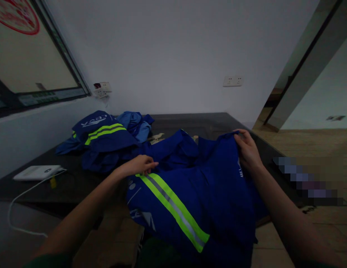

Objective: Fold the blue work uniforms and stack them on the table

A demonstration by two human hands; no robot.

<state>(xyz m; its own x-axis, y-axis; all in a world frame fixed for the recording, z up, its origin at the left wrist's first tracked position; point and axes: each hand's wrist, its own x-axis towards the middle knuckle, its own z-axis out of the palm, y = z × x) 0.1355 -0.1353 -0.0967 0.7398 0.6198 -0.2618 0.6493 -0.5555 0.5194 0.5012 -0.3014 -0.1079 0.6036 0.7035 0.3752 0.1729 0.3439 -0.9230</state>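
Observation:
A dark blue work jacket [218,193] with a yellow-green and grey reflective stripe hangs over the near edge of the dark table [209,121]. My left hand [142,164] is closed on its fabric just above the upper end of the stripe. With thumb and fingers, my right hand [247,149] pinches the jacket's upper right corner, near some white lettering. The collar part lies folded between both hands. The jacket's lower end drops out of view at the bottom.
A heap of blue clothes [103,137] with a similar stripe lies at the table's left. Near the left edge rests a white power bank [37,172] with a white cable [16,201]. Wall sockets [233,81] sit behind the table. A blurred-out patch [307,178] covers the right side.

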